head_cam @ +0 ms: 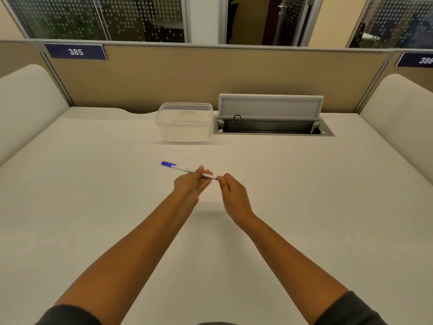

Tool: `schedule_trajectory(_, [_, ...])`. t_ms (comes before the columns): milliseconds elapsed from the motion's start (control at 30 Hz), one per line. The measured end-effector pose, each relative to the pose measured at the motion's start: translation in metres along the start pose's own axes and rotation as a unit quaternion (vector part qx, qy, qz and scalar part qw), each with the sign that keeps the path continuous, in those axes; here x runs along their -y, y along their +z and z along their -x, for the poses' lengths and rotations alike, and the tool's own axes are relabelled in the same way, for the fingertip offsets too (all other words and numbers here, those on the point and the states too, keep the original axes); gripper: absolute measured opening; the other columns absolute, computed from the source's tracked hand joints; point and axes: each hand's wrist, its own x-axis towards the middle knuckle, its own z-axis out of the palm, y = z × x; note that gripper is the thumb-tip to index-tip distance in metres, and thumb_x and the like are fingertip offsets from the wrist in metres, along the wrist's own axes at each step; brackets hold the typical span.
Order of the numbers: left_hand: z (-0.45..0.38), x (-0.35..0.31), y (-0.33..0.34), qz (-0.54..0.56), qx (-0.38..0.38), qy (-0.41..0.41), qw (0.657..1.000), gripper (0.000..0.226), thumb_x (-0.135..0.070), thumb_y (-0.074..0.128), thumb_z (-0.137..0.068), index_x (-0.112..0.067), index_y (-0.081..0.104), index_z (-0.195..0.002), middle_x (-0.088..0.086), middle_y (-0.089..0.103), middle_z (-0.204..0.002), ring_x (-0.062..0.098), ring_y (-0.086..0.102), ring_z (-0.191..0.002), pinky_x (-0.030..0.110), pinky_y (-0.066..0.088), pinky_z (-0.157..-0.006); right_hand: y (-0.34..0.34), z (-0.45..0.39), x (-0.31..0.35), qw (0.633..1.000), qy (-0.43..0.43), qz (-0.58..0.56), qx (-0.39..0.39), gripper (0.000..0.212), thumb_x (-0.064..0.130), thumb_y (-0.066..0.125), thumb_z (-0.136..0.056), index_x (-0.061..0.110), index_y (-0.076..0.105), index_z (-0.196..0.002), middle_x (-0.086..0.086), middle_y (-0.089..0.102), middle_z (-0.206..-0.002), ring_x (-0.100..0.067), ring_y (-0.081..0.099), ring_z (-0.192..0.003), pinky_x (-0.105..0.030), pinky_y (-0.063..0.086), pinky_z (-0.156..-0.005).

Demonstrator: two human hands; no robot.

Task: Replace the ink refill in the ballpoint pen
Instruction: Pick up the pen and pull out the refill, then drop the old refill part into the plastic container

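Above the middle of the pale desk (93, 184), a slim white pen (187, 170) with a blue cap is held nearly level, the left hand (191, 184) curled around its barrel while the right hand (230, 191) pinches its blue end with fingertips pressed together.

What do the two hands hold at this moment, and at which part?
Both hands hold the pen. The left hand grips its white barrel near the middle; the right hand pinches the end opposite the blue cap.
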Motion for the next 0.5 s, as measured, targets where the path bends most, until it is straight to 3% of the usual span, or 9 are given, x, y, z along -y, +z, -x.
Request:
schedule_trajectory(100, [-0.014, -0.020, -0.021, 0.037, -0.050, 0.029, 0.998, 0.018, -0.011, 0.059, -0.087, -0.003, 0.055, -0.071, 0.008, 0.065, -0.060, 0.008, 0.063, -0.041, 0.018, 0.055, -0.048, -0.016, 0.007, -0.023, 0.994, -0.040, 0.086, -0.048, 0.026, 0.028, 0.035, -0.098, 0.014, 0.037, -0.077, -0.002, 0.042, -0.070, -0.019, 0.036, -0.060, -0.030, 0.029, -0.055])
schedule_trajectory(233, [-0.018, -0.033, -0.017, 0.020, -0.019, 0.020, 0.999, 0.015, -0.011, 0.060, -0.085, -0.003, 0.057, -0.073, 0.003, 0.065, -0.046, 0.010, 0.064, -0.043, 0.022, 0.057, -0.052, -0.035, 0.009, -0.053, 0.992, 0.012, 0.118, -0.042, 0.025, 0.032, 0.032, -0.098, 0.014, 0.037, -0.081, 0.000, 0.040, -0.061, -0.022, 0.036, -0.054, -0.031, 0.030, -0.053])
schedule_trajectory(367, [-0.009, -0.001, 0.005, -0.058, 0.017, 0.006, 0.998, 0.009, -0.006, 0.056, -0.088, 0.002, 0.058, -0.084, 0.010, 0.064, -0.069, 0.014, 0.066, -0.053, 0.027, 0.058, -0.066, -0.037, 0.008, -0.071, 0.981, 0.069, 0.176, -0.043, 0.029, 0.034, 0.031, -0.098, 0.013, 0.040, -0.082, -0.001, 0.044, -0.064, -0.021, 0.038, -0.055, -0.030, 0.026, -0.049])
schedule_trajectory(500, [0.000, 0.037, 0.009, -0.178, 0.050, 0.063, 0.981, 0.010, 0.000, 0.053, -0.088, -0.003, 0.060, -0.082, 0.011, 0.063, -0.083, 0.016, 0.063, -0.071, 0.020, 0.055, -0.061, -0.048, 0.012, -0.086, 0.963, 0.096, 0.247, -0.058, 0.027, 0.035, 0.031, -0.098, 0.016, 0.041, -0.083, -0.003, 0.050, -0.075, -0.024, 0.045, -0.059, -0.029, 0.030, -0.051])
